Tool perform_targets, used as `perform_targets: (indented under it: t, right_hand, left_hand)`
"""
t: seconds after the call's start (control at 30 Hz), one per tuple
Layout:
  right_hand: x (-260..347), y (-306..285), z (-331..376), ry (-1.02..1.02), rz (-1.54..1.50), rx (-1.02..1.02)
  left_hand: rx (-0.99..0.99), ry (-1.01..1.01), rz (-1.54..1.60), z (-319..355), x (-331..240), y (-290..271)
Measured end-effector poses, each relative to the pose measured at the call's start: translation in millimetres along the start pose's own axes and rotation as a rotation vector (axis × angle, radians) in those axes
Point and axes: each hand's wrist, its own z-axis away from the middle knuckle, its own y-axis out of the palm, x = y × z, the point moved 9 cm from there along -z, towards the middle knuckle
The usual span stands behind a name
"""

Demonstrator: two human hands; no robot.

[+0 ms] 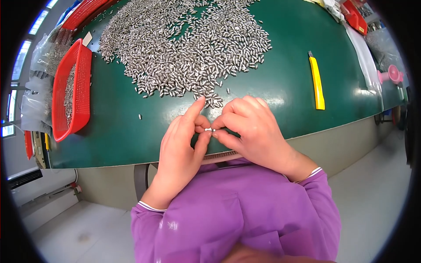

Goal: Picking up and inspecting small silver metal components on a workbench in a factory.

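Observation:
A small silvery metal part (209, 129) sits between my two hands, near the front edge of the green table (289, 96). My left hand (182, 138) pinches it from the left with thumb and a bent finger, its index finger raised toward the pile. From the right, the thumb and forefinger of my right hand (250, 127) close on the part's other end. The fingertips cover much of it. Just beyond my hands spreads a large heap of small bullet-shaped metal pieces (188, 57). One loose metal piece (140, 116) lies left of my left hand.
A red plastic basket (83, 87) holding more metal pieces stands at the left, beside clear plastic bags (37, 103). Toward the right lies a yellow utility knife (317, 83). A pink object (391, 75) is at the far right edge, and a red container (354, 17) at the back right.

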Motion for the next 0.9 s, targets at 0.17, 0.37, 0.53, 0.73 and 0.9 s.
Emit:
perform_targets:
  t: [0.17, 0.37, 0.53, 0.73, 0.9]
  right_hand:
    - [6.3, 1.9, 21.4, -0.065, -0.011, 0.055]
    - [19.3, -11.3, 52.3, -0.198, 0.058, -0.022]
    - [11.8, -10.8, 93.3, -0.342, 0.114, 0.063]
    - [-62.5, 36.8, 127.9, 0.076, 0.029, 0.337]
    - [-47.9, 35.7, 136.0, -0.056, -0.042, 0.373]
  left_hand:
    - [0.138, 0.038, -0.002, 15.0, -10.0, 6.9]
    - [0.089, 0.373, -0.117, 41.3, -34.4, 5.6]
    - [0.381, 0.274, 0.016, 69.1, -14.3, 14.6]
    - [0.638, -0.184, 0.033, 90.3, 65.3, 63.1]
    - [0.819, -0.18, 0.169, 104.5, 65.4, 72.7]
